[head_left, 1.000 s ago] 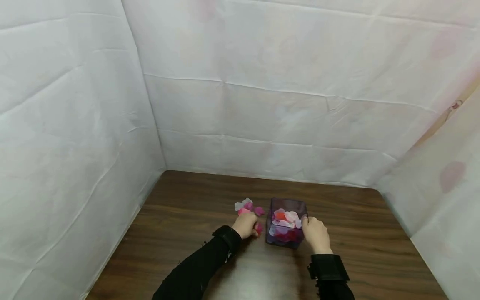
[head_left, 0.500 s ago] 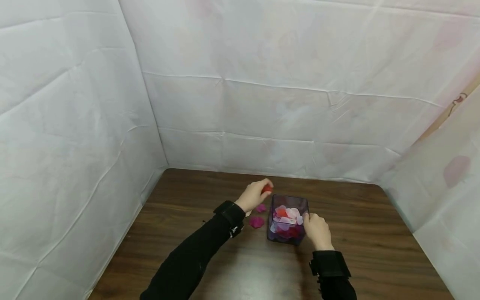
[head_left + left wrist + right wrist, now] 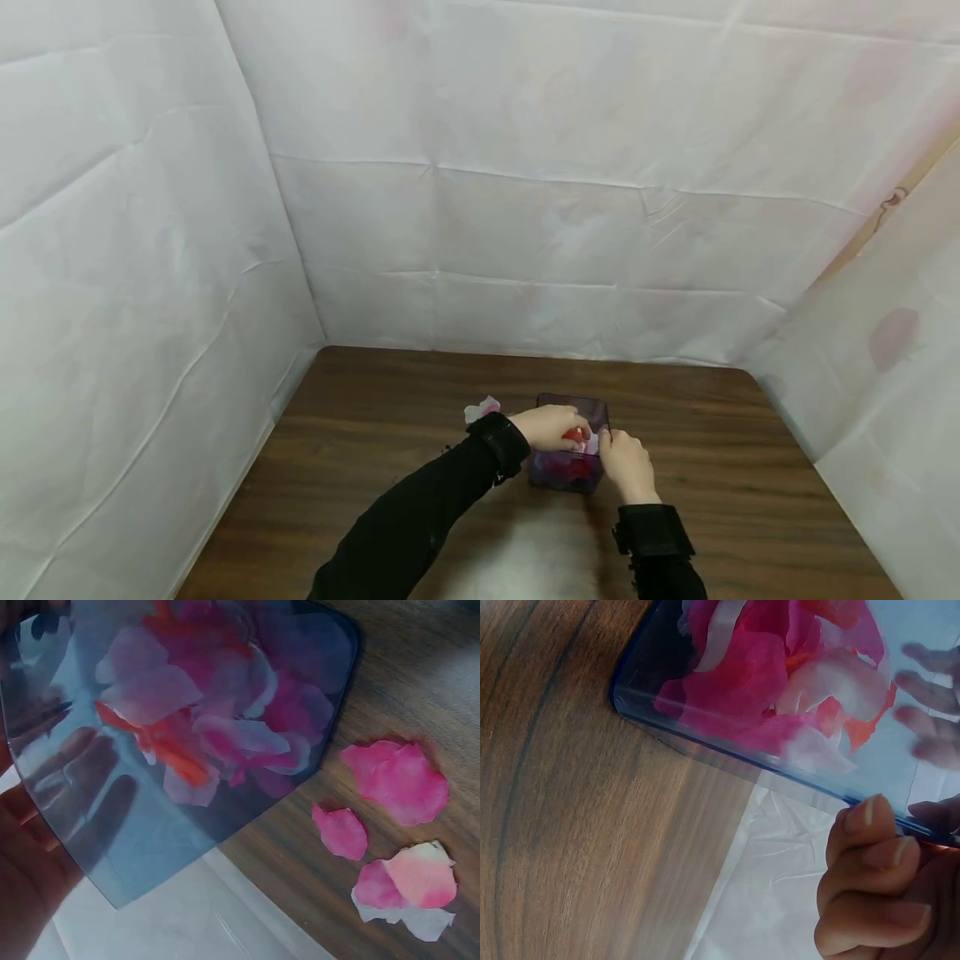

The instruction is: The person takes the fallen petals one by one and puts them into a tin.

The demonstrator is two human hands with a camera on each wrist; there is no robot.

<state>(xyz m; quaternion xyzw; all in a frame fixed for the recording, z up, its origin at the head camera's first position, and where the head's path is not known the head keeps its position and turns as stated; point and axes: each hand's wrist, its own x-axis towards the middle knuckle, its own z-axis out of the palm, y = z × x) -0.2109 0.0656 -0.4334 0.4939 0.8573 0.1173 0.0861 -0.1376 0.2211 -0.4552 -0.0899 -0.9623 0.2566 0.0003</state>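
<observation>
A clear purple plastic box stands on the table, with pink, white and red petals inside it. My left hand reaches over its left rim; through the wall in both wrist views its fingers look spread. A red petal shows by those fingertips in the head view. My right hand grips the box's right wall, thumb at the rim and fingers curled outside. Left of the box lie loose petals: a large pink petal, a small pink petal and a pink-and-white cluster.
The dark wooden table extends around the box on all sides. White cloth walls rise along the table's back, left and right edges.
My left hand lifted a red petal from the table, rose behind the box's left side, then came right and down into the box. The right hand has kept its hold.
</observation>
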